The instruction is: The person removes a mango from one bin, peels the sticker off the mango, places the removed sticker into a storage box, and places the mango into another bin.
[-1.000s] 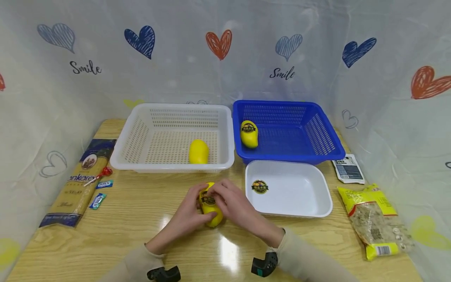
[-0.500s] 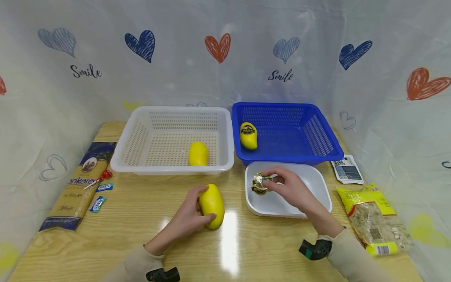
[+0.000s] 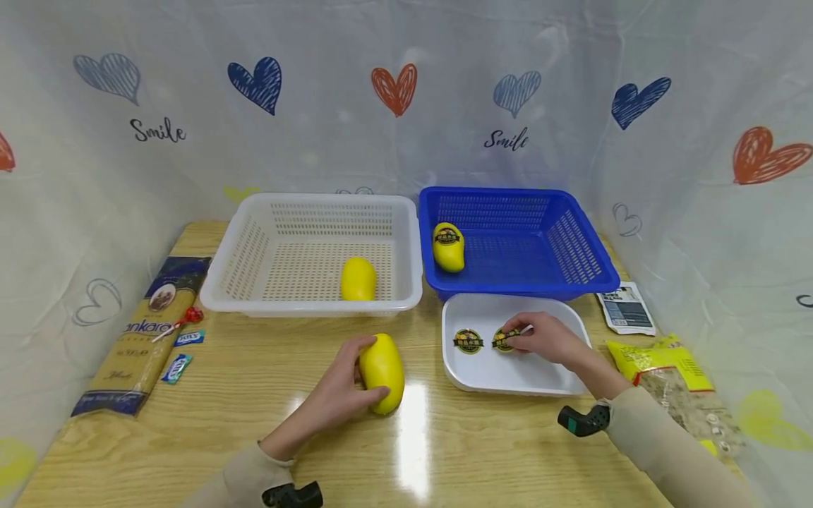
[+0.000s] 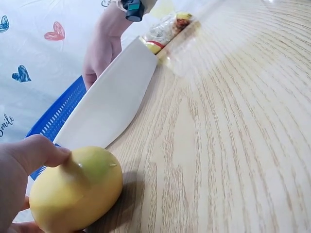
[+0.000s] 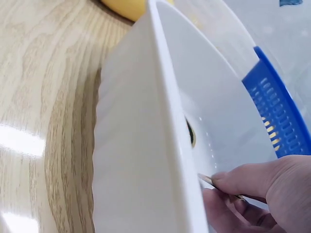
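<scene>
On the table, my left hand (image 3: 339,396) grips a plain yellow mango (image 3: 383,370), thumb near its front end and fingers at its far side. The left wrist view shows the mango (image 4: 80,189) with bare skin. Inside the white tray (image 3: 470,377), my right hand (image 3: 549,340) pinches a round black-and-gold label sticker (image 3: 500,341) between thumb and fingers. Its thin edge shows in the right wrist view; whether it touches the tray floor, I cannot tell. A similar sticker (image 3: 468,341) lies flat at the tray's left.
Behind stand a white basket (image 3: 311,305) holding a mango (image 3: 358,279) and a blue basket (image 3: 521,288) with a stickered mango (image 3: 448,248). A pasta pack (image 3: 142,339), lollipop (image 3: 187,317) and small candies lie left. A yellow bag (image 3: 673,395) and white sachet (image 3: 625,308) lie right.
My right hand has lifted the sticker off the mango, carried it rightward into the white tray and lowered it beside the other sticker. My left hand stays on the mango.
</scene>
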{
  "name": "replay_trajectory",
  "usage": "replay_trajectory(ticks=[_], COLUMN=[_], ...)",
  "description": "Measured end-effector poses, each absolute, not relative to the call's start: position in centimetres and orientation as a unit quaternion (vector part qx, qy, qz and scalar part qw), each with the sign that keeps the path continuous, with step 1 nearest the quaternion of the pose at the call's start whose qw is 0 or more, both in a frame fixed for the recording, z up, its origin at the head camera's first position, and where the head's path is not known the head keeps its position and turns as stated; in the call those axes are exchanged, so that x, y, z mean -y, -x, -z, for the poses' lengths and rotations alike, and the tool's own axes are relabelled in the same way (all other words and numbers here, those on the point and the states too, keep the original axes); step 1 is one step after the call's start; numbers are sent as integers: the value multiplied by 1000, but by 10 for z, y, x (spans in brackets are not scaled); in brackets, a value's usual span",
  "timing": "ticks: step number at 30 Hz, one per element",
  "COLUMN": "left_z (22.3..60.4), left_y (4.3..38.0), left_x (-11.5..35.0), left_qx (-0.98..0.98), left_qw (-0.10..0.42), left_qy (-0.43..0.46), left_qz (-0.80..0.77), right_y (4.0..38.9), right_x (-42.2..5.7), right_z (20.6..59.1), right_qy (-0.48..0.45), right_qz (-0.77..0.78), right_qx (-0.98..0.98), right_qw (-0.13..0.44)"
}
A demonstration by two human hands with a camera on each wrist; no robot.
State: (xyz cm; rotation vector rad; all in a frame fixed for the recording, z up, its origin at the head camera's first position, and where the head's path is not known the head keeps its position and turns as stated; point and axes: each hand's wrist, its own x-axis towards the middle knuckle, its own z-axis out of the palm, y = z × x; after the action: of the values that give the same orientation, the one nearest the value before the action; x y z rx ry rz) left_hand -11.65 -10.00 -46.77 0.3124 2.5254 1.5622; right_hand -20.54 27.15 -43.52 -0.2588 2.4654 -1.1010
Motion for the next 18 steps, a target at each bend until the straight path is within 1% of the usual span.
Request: replay_trajectory(ticks=[5, 8, 13, 18], left_z=[469, 469, 468, 468], left_y=[116, 116, 116, 117], left_x=[101, 101, 101, 100], left_qx=[-843, -844, -846, -844], left_qw=[77, 75, 74, 77], left_qy=[-104, -104, -101, -102], left_qz=[-522, -520, -518, -521], right_y=[212, 215, 218, 217], right_x=[-267, -263, -257, -255], right_z=[446, 451, 450, 446], right_qy=[101, 121, 167, 202], right_qz=[384, 344, 251, 196], right_qx=[-894, -910, -941, -952], right_qw=[208, 195, 155, 117])
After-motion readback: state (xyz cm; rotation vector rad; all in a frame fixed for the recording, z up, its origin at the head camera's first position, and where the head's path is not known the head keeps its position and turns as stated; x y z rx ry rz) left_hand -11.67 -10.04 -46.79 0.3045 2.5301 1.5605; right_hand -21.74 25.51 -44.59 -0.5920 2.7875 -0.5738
